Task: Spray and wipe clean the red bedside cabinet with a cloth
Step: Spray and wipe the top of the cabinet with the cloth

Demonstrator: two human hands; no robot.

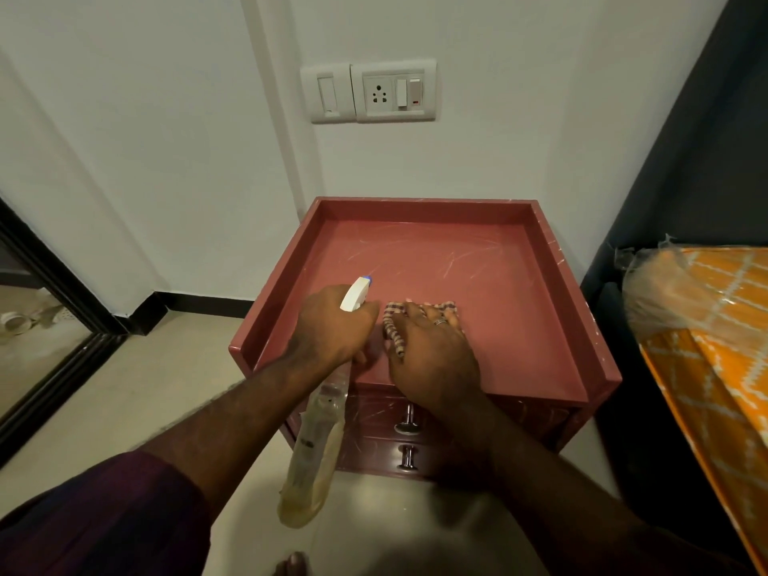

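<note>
Right hand (432, 359) fingers (436, 315) flat and spread, pressing the checked cloth (392, 324) onto the top of the red cabinet (478, 284), near its front edge. Left hand (332, 326) just beside it, gripping the neck of the spray bottle (316, 442); white nozzle aimed forward over the top, body hanging past the drawer fronts. Cabinet against the wall under a socket plate (392, 91), bed (706, 326) to the right.

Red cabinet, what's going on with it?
A person is cleaning the cabinet. The left hand grips a spray bottle, its nozzle aimed over the cabinet top. The right hand presses a checked cloth flat on the top, near the front edge. Pale streaks show on the surface farther back, so the wiping isn't done yet.
</note>
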